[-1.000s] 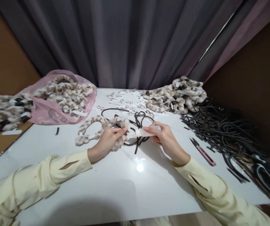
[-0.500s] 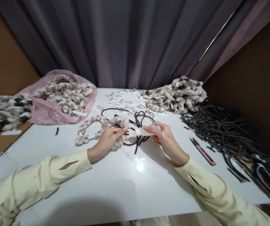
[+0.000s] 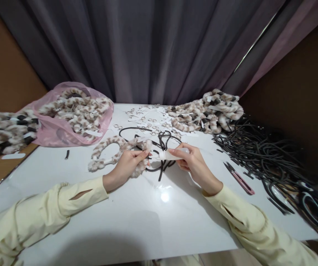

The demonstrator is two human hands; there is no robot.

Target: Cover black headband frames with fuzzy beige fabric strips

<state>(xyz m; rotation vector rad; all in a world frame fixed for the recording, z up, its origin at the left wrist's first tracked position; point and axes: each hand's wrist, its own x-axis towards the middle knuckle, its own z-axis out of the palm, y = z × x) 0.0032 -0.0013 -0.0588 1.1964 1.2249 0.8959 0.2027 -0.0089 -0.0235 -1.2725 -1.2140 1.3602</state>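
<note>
White counter [image 3: 136, 221] supports black cords [image 3: 160, 173]; left grip [image 3: 131, 162] pinches spotted plush [image 3: 106, 146], right grip [image 3: 190, 159] clasps apparent bottle [image 3: 175, 153].

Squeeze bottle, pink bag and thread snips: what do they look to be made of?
Squeeze bottle: probably plastic, smooth, milky and translucent.
Pink bag: thin plastic film, slightly shiny; it creases and lets shapes show through.
Thread snips: dark, pointed blades, likely metal; the smooth pink handle could be plastic or painted metal.
</note>
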